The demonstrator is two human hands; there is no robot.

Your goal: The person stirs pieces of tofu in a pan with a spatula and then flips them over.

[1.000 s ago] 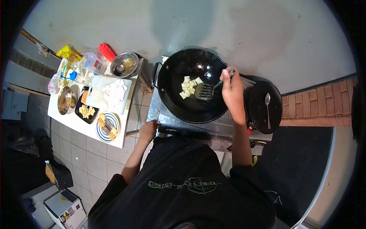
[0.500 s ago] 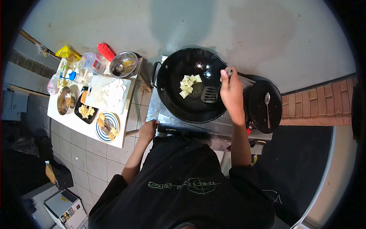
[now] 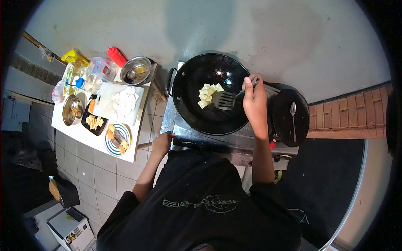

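My right hand (image 3: 254,102) is closed round the handle of a slotted spatula (image 3: 224,101). The spatula's blade lies low inside a large black wok (image 3: 190,115), touching or very near a small heap of pale cubes (image 3: 206,94), perhaps tofu. Under the wok is a metal stove (image 3: 178,125). My left hand (image 3: 162,143) is at the stove's front left corner, its fingers curled over the edge.
Left of the stove, a white table (image 3: 63,129) carries a cutting board (image 3: 106,104) with white pieces, metal bowls, a striped plate (image 3: 109,147) and a red bottle (image 3: 117,57). A spoon (image 3: 294,121) rests on a round black lid (image 3: 284,125) at the right.
The spatula's blade has moved left across the wok, up to the pale cubes, and its face has tilted. My left hand has stayed in place.
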